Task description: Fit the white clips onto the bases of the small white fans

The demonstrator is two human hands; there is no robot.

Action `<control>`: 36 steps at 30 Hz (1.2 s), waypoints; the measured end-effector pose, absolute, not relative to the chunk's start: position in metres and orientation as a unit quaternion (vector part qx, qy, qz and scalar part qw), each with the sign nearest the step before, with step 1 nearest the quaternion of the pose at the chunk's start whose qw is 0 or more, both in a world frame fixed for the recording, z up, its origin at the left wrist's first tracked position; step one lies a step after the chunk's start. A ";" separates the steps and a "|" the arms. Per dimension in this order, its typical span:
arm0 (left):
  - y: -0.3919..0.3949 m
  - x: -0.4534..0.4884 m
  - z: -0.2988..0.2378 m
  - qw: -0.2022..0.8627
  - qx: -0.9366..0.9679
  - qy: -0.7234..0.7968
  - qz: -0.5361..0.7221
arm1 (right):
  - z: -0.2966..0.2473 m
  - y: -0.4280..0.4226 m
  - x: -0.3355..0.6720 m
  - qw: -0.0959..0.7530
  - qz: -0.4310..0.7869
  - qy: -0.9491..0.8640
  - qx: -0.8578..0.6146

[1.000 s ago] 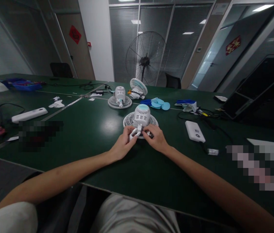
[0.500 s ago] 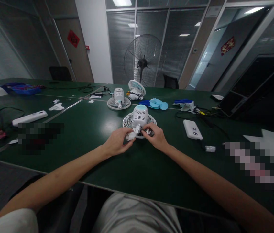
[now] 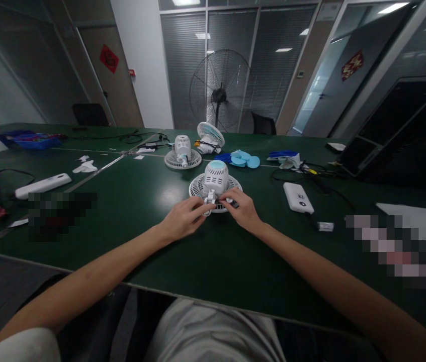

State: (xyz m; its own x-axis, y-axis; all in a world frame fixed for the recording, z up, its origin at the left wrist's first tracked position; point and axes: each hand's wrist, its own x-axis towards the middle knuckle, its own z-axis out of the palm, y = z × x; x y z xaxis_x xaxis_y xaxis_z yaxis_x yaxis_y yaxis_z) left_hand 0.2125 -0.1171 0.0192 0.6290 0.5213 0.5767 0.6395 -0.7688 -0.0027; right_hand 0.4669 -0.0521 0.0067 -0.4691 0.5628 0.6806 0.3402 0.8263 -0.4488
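A small white fan (image 3: 216, 180) lies face down on the green table (image 3: 130, 201), its round grille flat and its motor housing with a pale blue cap pointing up. My left hand (image 3: 182, 218) is closed on the white bracket at the fan's near edge. Fingers pinched, my right hand (image 3: 242, 208) grips the same bracket from the right, beside a small dark part. What sits between the fingertips is too small to make out.
Two more small fans (image 3: 182, 153) (image 3: 208, 138) lie behind, with blue blades (image 3: 243, 160) beside them. A white power bank (image 3: 297, 197) with a cable lies to the right, a white remote-like bar (image 3: 43, 185) to the left. A big floor fan (image 3: 218, 90) stands beyond the table.
Both hands have stayed on the fan's bracket. My left hand has slid slightly forward and covers more of the white bracket; the view has drifted a little.
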 end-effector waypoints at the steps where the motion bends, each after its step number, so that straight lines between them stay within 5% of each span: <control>1: -0.116 0.213 0.018 0.092 -0.892 -0.334 -0.288 | 0.007 -0.053 0.467 0.443 0.124 -0.847 -0.264; 36: -0.111 0.213 0.014 -0.004 -0.884 -0.342 -0.318 | 0.003 -0.066 0.465 0.476 0.136 -0.825 -0.274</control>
